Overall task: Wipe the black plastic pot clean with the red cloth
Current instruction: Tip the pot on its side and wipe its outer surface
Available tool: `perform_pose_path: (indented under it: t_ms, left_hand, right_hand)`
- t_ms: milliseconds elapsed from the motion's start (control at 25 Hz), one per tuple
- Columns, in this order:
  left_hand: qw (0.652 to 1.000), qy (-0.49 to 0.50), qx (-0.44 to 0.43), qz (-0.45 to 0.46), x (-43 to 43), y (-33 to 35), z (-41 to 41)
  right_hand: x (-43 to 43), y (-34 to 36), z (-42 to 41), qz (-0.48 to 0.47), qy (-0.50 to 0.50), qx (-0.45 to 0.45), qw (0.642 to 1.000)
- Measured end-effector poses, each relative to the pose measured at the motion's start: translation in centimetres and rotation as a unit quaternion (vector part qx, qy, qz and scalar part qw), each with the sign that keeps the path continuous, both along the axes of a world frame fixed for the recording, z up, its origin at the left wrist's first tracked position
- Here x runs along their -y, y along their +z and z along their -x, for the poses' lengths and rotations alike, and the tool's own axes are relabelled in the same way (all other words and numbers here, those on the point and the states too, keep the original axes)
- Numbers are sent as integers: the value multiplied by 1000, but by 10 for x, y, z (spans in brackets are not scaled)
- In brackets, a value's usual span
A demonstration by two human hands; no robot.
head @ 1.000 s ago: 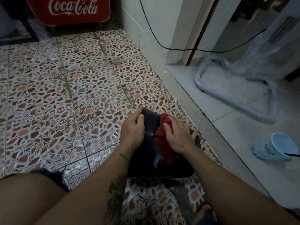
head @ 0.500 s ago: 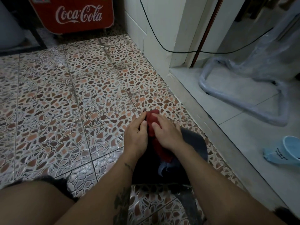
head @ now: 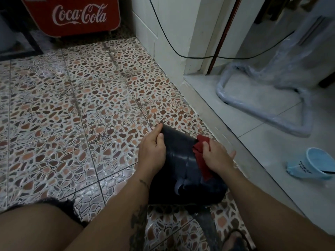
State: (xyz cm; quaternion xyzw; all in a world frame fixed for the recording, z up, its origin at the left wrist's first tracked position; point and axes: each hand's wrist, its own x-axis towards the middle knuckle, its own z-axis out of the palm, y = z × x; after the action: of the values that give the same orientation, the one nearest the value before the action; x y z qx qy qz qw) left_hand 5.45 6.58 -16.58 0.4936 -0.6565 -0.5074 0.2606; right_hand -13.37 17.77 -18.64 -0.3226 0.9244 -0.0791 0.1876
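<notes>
The black plastic pot lies on its side on the patterned floor tiles, between my forearms. My left hand grips its left side near the far end, thumb on top. My right hand presses the red cloth against the pot's upper right side; the cloth bunches out past my fingers and hangs down toward me. The pot's near end is partly hidden by my arms.
A raised grey threshold runs diagonally just right of the pot. Beyond it lie a pale blue cup on its side and a plastic-wrapped frame. A red Coca-Cola cooler stands at the back. My knee is at lower left.
My right hand has slid the red cloth from beside my left hand across to the pot's right side. My left hand stays gripping the pot.
</notes>
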Motion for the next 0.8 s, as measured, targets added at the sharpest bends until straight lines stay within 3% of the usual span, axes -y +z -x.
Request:
perform_pose_path:
  t_ms: [200, 320, 520, 640, 800]
  left_hand:
    - [999, 11, 14, -37, 5, 16, 13]
    - [997, 34, 28, -64, 3, 29, 21]
    - [986, 107, 6, -131, 5, 39, 35]
    - [986, 145, 42, -69, 4, 36, 35]
    - [990, 113, 69, 38, -9, 34, 23]
  right_hand:
    - [-1, 15, -77, 125, 122, 48, 983]
    - [-7, 19, -76, 149, 152, 58, 975]
    - [-70, 8, -41, 151, -4, 27, 988]
    - [-72, 15, -41, 79, 27, -27, 996]
    - [-44, 23, -79, 78, 142, 37, 986]
